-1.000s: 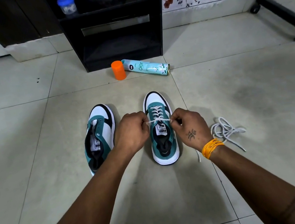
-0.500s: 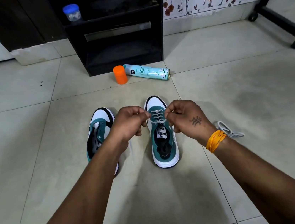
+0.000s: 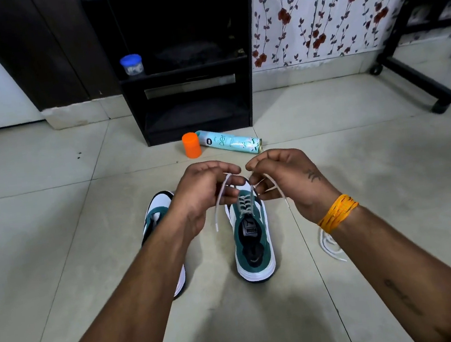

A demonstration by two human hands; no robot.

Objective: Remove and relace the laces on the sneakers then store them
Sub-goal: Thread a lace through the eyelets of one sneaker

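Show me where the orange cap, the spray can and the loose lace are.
orange cap [image 3: 192, 144]: head view, on its side wall.
spray can [image 3: 230, 141]: head view, on its printed body.
loose lace [image 3: 327, 244]: head view, on its visible loops.

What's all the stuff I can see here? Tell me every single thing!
laced sneaker: 1, teal and white, on the floor between the arms
lace: 1, white, threaded in that sneaker, both ends lifted
other sneaker: 1, teal and white, left of it, partly hidden by the left arm
loose lace: 1, white, on the floor by the right wrist
spray can: 1, pale blue, lying before the shelf
cap: 1, orange, upright, at the can's left end
jar: 1, clear with blue lid, on the shelf
shelf: 1, black, against the wall
stand: 1, black, wheeled, far right
wristband: 1, orange, right wrist
left hand: pinches one lace end
right hand: pinches the other end
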